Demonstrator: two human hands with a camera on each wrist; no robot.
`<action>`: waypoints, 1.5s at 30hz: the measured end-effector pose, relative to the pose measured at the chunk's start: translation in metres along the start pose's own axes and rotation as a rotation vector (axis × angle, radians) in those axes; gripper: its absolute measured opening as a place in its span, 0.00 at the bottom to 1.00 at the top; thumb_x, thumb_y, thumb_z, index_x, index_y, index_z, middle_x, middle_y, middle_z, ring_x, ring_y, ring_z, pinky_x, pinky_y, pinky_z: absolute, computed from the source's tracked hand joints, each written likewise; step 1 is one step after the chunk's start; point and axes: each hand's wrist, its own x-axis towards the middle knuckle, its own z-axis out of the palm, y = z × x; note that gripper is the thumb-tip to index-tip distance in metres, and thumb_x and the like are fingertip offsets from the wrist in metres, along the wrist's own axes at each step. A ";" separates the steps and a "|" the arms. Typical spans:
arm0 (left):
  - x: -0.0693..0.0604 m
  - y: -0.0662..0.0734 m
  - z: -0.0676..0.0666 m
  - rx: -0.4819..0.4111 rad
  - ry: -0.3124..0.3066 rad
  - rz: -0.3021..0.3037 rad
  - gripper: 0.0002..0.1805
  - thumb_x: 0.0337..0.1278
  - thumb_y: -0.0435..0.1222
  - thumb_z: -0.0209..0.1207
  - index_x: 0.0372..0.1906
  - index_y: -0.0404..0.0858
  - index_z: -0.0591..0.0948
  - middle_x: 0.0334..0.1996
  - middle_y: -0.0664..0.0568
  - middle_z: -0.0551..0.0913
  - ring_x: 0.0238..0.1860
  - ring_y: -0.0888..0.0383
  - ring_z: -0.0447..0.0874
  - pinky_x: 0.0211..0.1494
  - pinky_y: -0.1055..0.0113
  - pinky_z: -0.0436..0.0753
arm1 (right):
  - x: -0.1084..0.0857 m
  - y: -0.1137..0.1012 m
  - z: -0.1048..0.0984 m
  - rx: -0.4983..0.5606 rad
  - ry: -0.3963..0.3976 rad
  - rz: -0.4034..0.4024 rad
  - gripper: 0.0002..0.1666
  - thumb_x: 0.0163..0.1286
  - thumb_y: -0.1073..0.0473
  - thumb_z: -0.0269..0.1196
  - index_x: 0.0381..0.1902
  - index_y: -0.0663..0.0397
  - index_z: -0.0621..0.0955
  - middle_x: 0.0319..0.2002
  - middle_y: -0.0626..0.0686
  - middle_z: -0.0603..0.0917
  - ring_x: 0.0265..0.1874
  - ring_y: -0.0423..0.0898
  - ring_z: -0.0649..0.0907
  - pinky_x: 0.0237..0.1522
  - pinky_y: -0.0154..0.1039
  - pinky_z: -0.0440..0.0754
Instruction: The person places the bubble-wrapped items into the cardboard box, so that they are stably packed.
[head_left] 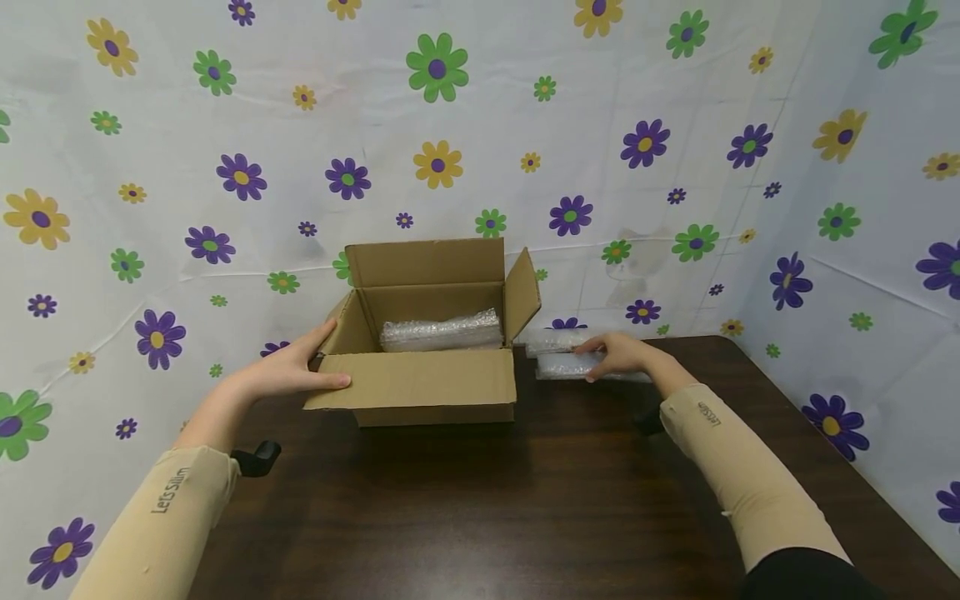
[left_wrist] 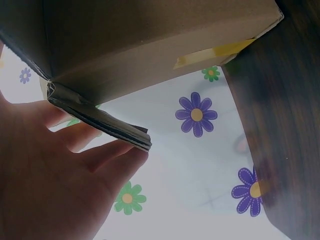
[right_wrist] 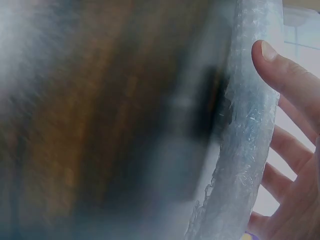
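An open cardboard box (head_left: 435,414) stands on the table with a bubble-wrapped package (head_left: 442,333) inside. My left hand (head_left: 288,367) grips its left flaps, thumb on the front flap; in the left wrist view, the fingers of that hand (left_wrist: 85,155) lie behind the folded cardboard of the box (left_wrist: 125,75). Right of the box, my right hand (head_left: 626,354) holds a bubble-wrapped package (head_left: 562,367), beside another wrapped package (head_left: 551,340). The right wrist view has the thumb of this hand (right_wrist: 295,150) in front of the clear wrap (right_wrist: 247,125) and the other fingers behind it.
The dark wooden table (head_left: 465,517) extends in front of the box and to the right. A white flowered sheet (head_left: 480,108) hangs behind the table and along its right side. The box's back flap (head_left: 427,263) stands up and its right flap (head_left: 522,293) leans outward.
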 end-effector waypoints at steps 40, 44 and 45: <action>0.002 -0.001 -0.002 0.005 -0.008 0.013 0.59 0.56 0.50 0.65 0.76 0.31 0.37 0.74 0.30 0.39 0.72 0.30 0.39 0.67 0.33 0.50 | -0.027 -0.058 -0.114 -0.085 0.082 -0.029 0.33 0.57 0.53 0.73 0.60 0.57 0.80 0.63 0.66 0.74 0.62 0.69 0.69 0.58 0.63 0.70; 0.001 -0.002 -0.001 0.004 -0.008 0.010 0.59 0.56 0.51 0.65 0.76 0.32 0.37 0.75 0.30 0.39 0.73 0.31 0.39 0.67 0.33 0.50 | -0.031 -0.065 -0.122 -0.083 0.097 -0.025 0.33 0.57 0.54 0.73 0.60 0.57 0.79 0.62 0.65 0.74 0.63 0.69 0.69 0.58 0.63 0.70; 0.001 -0.002 -0.001 0.004 -0.008 0.010 0.59 0.56 0.51 0.65 0.76 0.32 0.37 0.75 0.30 0.40 0.73 0.31 0.39 0.67 0.33 0.50 | -0.032 -0.066 -0.123 -0.082 0.101 -0.027 0.33 0.57 0.54 0.73 0.60 0.57 0.79 0.62 0.64 0.75 0.63 0.68 0.69 0.57 0.63 0.71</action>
